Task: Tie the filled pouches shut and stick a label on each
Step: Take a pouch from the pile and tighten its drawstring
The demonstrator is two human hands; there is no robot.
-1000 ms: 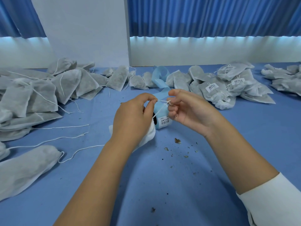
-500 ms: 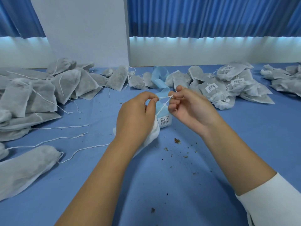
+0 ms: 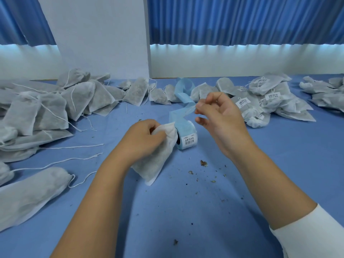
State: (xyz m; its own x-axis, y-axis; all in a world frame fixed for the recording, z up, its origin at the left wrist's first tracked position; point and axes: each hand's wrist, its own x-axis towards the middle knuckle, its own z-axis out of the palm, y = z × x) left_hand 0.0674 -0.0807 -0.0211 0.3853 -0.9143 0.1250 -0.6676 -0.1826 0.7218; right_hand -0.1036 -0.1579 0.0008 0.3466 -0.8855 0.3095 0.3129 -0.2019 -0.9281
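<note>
While the left hand (image 3: 145, 138) clutches a filled pouch (image 3: 156, 161) by its neck, touching the left of the label roll (image 3: 187, 135), the right hand (image 3: 221, 120) hangs above the roll. Whether its curled fingers (image 3: 212, 97) pinch anything is unclear.

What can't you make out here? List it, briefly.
Head view only.
Knot at the pouch neck: covered by the left hand.
Whether the right hand pinches anything: blurred.
Print on the label roll: too small.
The pouch pile at left: cut by the frame edge.

White right sleeve (image 3: 312, 233), left forearm (image 3: 89, 202) bare
</note>
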